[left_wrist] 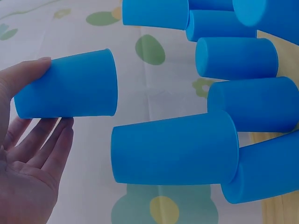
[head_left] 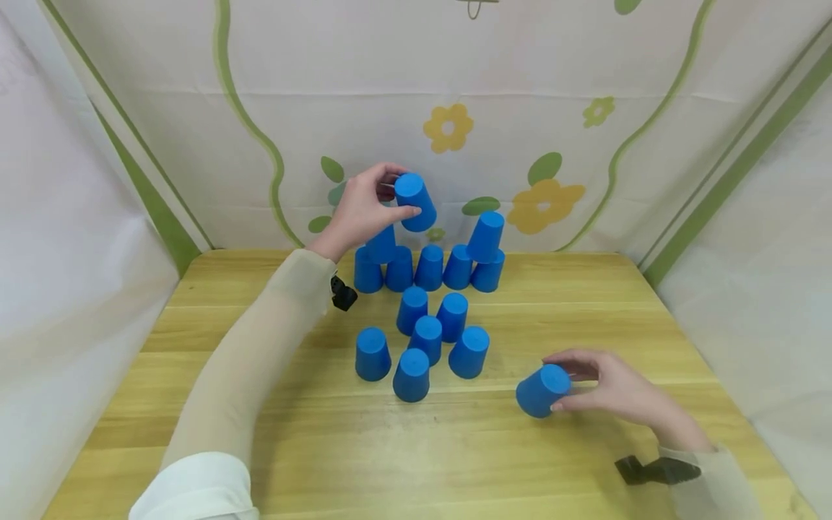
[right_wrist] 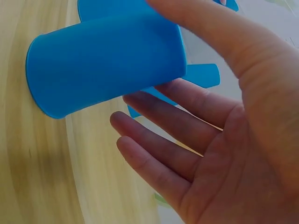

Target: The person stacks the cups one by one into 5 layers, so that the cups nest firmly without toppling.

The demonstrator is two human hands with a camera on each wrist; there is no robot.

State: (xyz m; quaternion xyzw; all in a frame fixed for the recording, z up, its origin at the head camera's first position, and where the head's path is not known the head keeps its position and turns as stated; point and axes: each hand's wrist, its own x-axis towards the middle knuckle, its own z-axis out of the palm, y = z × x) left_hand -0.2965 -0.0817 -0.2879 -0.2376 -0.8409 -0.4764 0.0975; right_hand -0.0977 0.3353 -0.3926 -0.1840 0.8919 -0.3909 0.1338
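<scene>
My left hand (head_left: 366,206) pinches a blue cup (head_left: 419,206) by its sides, bottom up and a bit tilted, in the air above the back row. In the left wrist view, this held cup (left_wrist: 84,86) is apart from the upper cup (left_wrist: 173,151) beside it. That upper cup and another upper cup (head_left: 485,237) stand on a row of several upturned blue cups (head_left: 429,269). At the right, my right hand (head_left: 614,386) grips another blue cup (head_left: 535,393) between thumb and fingers, tilted. The right wrist view shows this cup (right_wrist: 107,60) close to the tabletop; whether it touches is unclear.
Several more upturned blue cups stand singly ahead of the row, among them a left one (head_left: 373,354), a front one (head_left: 411,375) and a right one (head_left: 469,352). The wooden table (head_left: 416,462) meets a patterned curtain (head_left: 364,108) at its back.
</scene>
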